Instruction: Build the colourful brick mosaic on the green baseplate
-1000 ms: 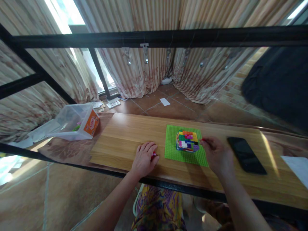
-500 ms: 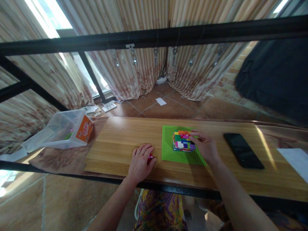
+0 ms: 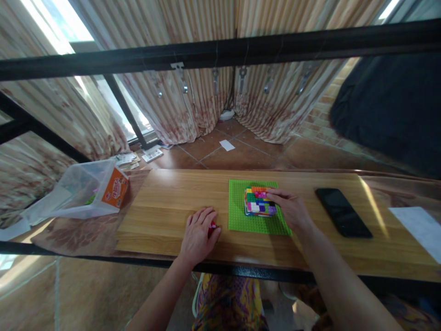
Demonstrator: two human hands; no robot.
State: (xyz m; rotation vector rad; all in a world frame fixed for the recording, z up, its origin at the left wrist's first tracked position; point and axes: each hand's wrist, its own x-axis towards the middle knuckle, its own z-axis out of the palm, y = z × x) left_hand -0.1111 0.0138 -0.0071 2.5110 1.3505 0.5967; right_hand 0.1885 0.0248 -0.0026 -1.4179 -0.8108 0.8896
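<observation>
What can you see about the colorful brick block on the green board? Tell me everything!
The colorful brick block is low, boxy and looks like plastic. White, blue, purple, green, yellow, orange and pink show on top. It sits flat on the studded green board. The right hand is at its right end, hiding part of it; I can't tell whether they touch.

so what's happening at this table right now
A person is working with toy bricks. Their right hand has its fingertips on the right side of a multicolored brick stack on a green baseplate; whether they pinch a loose piece is hard to see. The left hand rests on the wooden table, with red bricks showing by its thumb. A phone lies to the right.
</observation>
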